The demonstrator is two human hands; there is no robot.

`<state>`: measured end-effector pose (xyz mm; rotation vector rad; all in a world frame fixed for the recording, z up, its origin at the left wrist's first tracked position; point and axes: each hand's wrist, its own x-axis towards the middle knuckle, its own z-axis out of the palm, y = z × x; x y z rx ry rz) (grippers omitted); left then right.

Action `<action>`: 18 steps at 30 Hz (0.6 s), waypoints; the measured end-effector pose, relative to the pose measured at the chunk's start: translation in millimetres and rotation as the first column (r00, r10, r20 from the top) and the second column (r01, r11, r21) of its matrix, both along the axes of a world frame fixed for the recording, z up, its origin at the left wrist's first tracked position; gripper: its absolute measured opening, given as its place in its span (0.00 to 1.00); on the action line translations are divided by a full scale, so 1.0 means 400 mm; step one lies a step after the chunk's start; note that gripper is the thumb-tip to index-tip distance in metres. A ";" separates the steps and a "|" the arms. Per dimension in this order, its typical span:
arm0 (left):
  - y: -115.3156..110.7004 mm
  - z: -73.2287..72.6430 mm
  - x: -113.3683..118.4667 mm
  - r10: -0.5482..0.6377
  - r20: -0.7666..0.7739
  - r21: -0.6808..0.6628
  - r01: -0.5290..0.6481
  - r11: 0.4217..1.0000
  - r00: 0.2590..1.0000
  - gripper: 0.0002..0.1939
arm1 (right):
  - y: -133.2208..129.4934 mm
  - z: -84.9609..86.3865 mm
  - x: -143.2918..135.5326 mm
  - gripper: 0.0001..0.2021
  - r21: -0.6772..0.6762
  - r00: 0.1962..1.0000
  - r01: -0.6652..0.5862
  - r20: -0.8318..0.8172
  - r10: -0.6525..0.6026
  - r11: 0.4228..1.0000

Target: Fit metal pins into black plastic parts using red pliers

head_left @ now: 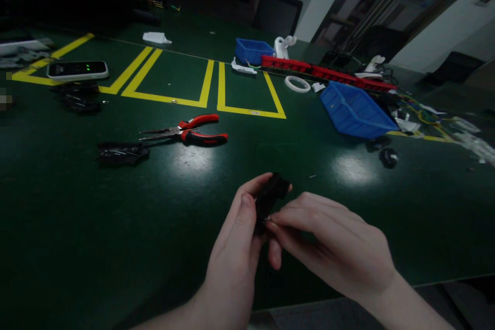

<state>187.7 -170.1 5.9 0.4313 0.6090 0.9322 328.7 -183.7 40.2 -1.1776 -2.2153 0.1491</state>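
Observation:
My left hand (237, 242) is wrapped round a black part (270, 196), holding it tilted above the green table (162, 247). My right hand (332, 242) pinches a tiny metallic piece (267, 219) against the lower right side of that part; the piece is mostly hidden by the fingertips. Pliers (181, 130) with red and black handles lie farther off to the left, jaws pointing left. Beside their tips rests a dark, shiny bundle (121, 153). A small thin pin (313, 176) lies on the table beyond my right hand.
A blue bin (353, 108) stands at the right, with black round pieces (388, 157) near it. Behind are a tape roll (297, 84), a red rack (328, 75) and a smaller blue bin (253, 51). A white-edged device (78, 70) lies at the left.

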 end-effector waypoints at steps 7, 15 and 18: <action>-0.010 -0.012 -0.001 0.015 -0.104 0.002 -0.015 1.000 0.994 0.19 | -0.004 -0.003 -0.013 0.04 0.108 0.990 -0.044 0.137 0.028 0.993; 0.000 -0.002 0.004 -0.028 0.050 -0.080 0.032 0.996 0.998 0.21 | -0.003 0.013 0.031 0.09 0.049 0.996 -0.060 0.073 0.056 0.997; 0.013 0.015 -0.002 -0.028 0.075 -0.066 0.033 0.997 0.997 0.22 | 0.008 0.015 0.120 0.13 0.117 0.958 0.208 0.177 -0.226 0.971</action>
